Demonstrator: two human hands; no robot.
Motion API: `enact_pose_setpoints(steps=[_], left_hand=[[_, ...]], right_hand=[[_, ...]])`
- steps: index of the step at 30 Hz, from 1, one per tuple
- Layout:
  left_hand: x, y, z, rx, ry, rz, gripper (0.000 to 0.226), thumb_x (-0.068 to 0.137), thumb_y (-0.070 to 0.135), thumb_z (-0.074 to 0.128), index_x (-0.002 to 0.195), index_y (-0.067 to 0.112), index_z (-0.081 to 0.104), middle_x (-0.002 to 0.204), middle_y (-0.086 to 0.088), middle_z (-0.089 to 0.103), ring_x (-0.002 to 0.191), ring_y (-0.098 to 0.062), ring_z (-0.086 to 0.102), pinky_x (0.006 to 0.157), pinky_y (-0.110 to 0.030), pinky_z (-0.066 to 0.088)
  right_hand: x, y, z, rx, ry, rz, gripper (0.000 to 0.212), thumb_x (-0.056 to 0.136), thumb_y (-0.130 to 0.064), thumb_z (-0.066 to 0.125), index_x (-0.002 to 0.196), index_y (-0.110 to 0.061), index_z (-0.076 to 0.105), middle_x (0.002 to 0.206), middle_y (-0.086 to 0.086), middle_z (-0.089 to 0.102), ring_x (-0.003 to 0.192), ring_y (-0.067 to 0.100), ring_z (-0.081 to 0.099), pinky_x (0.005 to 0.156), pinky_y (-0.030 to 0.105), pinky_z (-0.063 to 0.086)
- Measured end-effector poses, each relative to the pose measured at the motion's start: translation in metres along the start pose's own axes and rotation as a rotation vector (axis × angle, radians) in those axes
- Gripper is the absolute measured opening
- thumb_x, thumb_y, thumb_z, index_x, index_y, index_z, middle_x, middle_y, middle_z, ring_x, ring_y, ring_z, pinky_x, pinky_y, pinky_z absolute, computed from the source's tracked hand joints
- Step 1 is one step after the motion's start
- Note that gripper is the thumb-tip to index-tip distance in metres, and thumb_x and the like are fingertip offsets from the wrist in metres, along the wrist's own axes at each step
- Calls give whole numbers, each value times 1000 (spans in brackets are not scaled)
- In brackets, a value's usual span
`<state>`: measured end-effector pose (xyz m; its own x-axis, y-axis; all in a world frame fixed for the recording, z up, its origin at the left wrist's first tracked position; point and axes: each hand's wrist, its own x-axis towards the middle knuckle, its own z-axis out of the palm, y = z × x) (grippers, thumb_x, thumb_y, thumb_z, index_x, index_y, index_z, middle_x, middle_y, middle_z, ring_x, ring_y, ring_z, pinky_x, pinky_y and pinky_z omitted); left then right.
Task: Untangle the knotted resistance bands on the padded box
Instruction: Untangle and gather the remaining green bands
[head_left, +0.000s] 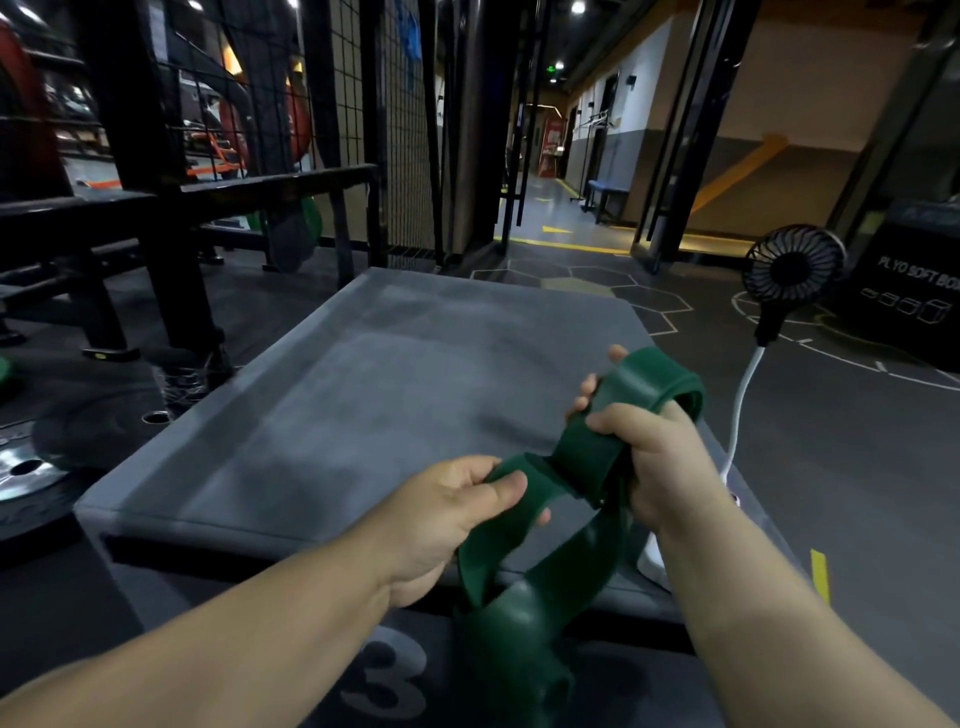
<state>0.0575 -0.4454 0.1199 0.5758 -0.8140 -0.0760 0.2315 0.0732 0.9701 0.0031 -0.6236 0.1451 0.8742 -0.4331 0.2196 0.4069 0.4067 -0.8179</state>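
Observation:
A dark green resistance band (576, 457) is knotted and held above the near right part of the grey padded box (363, 395). My left hand (447, 514) pinches a strand of the band between thumb and fingers, just left of the knot. My right hand (654, 457) grips the band at the knot, with a loop curling over its fingers. More of the green band hangs in loops below my hands, past the box's front edge.
A small black fan (792, 270) on a white stalk stands at the box's right edge. A black plyo soft box (914, 291) sits far right. Black metal racks (156, 218) and weight plates (31, 467) fill the left side.

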Motion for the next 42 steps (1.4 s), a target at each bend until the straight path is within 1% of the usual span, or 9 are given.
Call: enact_pose_setpoints(steps=[8,13,17,20,25,29,34,37,42], left_hand=[[-2,7,-14,166,-131,3,36,89,-14,50,116,7,58,103,-10,67,92,-18,67,76,-28,54],[-1,9,-19,318,-23,137,23,89,-6,59,99,12,70,98,-5,74,95,-18,70,85,-30,55],[-1,24,-21,201,172,293,18,73,7,74,85,14,64,74,-2,73,69,-14,69,61,-22,54],[1,31,-25,86,267,397,28,63,11,76,76,11,51,64,-3,66,58,-9,64,56,-18,49],[8,15,-26,158,338,345,37,60,42,85,71,25,54,68,2,57,68,-15,55,69,-35,47],[8,9,-28,341,226,246,44,76,68,61,79,24,58,75,2,60,75,-14,59,74,-42,48],[4,20,-36,638,111,323,19,92,45,56,94,26,55,77,18,59,73,3,54,73,-15,42],[4,24,-43,633,-27,291,44,74,56,64,111,36,50,106,21,62,104,5,56,93,-21,46],[2,30,-58,603,-265,215,68,75,15,78,131,24,40,128,7,54,122,-7,50,100,-33,47]], right_hand=[[-14,15,17,-283,-71,75,67,70,-5,60,134,-21,48,84,4,70,80,19,66,78,39,52],[-21,24,21,-349,-250,137,61,72,-30,80,126,-17,55,99,12,72,96,30,68,84,42,56],[-18,17,16,-428,-363,197,95,52,-50,91,129,-12,51,109,9,71,103,27,68,80,32,54],[-21,26,19,-466,-550,235,80,59,-42,90,123,-5,58,115,17,68,108,33,65,87,38,52],[-21,35,24,-476,-378,111,61,62,-45,88,107,-8,68,104,16,71,98,29,68,82,37,54],[-19,27,24,-459,-305,33,59,64,-41,88,102,-1,67,100,22,69,96,35,67,82,43,55],[-15,10,22,-199,-37,-8,43,71,-23,82,100,-1,60,89,17,67,84,34,67,71,42,58],[-15,7,23,-142,33,5,21,77,-15,69,93,-4,61,83,14,68,77,31,68,68,42,59],[-10,4,15,-103,202,122,38,72,-27,68,99,0,70,98,24,71,89,41,70,76,51,58]])
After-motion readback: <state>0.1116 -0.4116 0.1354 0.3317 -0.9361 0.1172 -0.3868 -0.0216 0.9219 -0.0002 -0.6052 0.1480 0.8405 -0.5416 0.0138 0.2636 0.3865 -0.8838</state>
